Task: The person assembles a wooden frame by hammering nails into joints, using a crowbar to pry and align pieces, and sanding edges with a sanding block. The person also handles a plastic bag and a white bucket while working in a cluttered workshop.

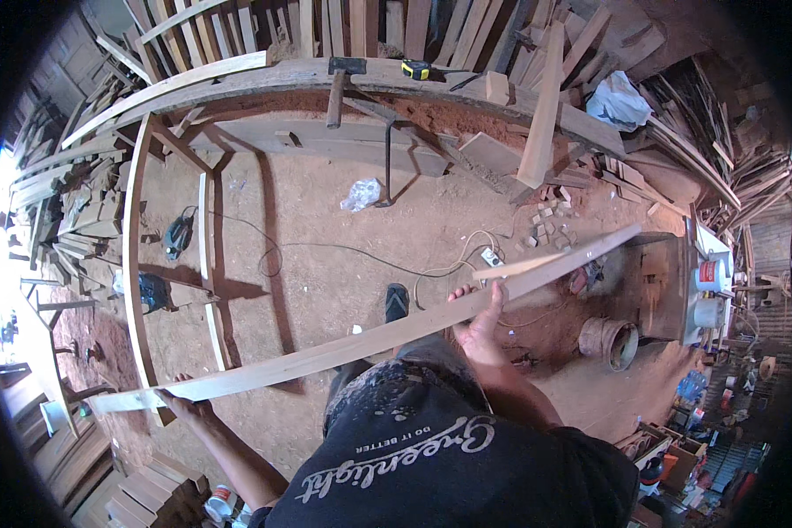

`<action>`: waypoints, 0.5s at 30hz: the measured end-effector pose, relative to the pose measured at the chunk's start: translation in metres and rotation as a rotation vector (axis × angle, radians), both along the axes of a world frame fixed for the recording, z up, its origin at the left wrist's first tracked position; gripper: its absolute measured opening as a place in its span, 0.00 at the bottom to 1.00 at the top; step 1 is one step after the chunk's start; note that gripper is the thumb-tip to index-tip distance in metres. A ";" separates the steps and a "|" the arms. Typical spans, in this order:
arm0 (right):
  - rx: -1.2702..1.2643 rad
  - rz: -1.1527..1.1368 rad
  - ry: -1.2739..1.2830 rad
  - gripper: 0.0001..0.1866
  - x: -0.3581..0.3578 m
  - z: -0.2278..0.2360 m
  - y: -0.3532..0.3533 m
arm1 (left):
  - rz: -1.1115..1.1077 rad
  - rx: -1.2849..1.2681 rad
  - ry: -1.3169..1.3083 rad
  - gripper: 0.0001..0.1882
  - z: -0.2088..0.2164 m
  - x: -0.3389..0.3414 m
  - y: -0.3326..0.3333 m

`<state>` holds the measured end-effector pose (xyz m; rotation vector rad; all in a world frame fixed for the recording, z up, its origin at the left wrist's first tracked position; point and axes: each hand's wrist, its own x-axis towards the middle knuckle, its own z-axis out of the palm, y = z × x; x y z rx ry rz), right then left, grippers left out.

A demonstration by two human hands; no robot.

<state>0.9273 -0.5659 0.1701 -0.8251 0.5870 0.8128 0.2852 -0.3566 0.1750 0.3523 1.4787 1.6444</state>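
A dirt floor [326,211] spreads through the cluttered workshop. Above it slants a long plank [326,356], the left hand [187,407] clasping it by a wooden frame's [132,255] near-left corner, the right hand [480,327] gripping past midway. Uneven lifting could knock plank against frame.

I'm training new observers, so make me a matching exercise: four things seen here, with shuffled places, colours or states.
1. long board
2. hammer
3. tape measure
4. corded tool

A. yellow and black
B. lying on the ground
C. held by the left hand and right hand
D. dark head, wooden handle

Pairs: 1-C, 2-D, 3-A, 4-B
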 end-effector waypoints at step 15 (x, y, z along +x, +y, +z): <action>-0.103 0.101 -0.010 0.36 -0.041 -0.025 0.003 | 0.255 -0.090 -0.191 0.49 -0.044 -0.056 -0.107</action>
